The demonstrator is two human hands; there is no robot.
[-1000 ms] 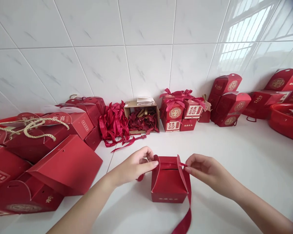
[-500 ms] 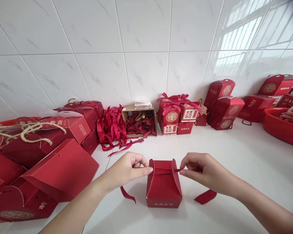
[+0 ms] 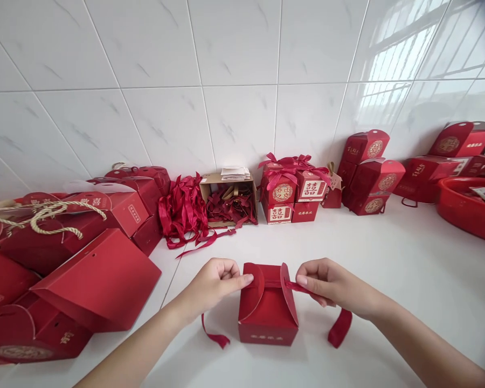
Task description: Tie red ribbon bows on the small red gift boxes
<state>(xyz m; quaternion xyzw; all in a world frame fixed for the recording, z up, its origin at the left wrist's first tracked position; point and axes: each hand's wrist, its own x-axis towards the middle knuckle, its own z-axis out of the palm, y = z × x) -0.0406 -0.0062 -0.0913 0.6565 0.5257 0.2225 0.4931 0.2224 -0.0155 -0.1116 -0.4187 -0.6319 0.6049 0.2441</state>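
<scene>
- White tiled wall [image 3: 238, 124] backs a pale countertop [image 3: 372, 248], where a red box [image 3: 268, 328] stands between two bare hands.
- Right hand [image 3: 333, 283] pinches a red ribbon [image 3: 297, 287] between thumb and fingers, just beside the right flap [image 3: 289, 302]; left hand [image 3: 218, 280] curls at the left flap [image 3: 250, 299], though whether it grips card, ribbon or both cannot be told.
- Light, springy card by its look, the red box would likely crease if squeezed; its lower walls seem the surest hold. Ribbon appears soft and slippery, best gripped near the flap.
- Half a second on, the left flap, upright earlier, leans inward over the top, and more ribbon shows between right flap and fingers.
</scene>
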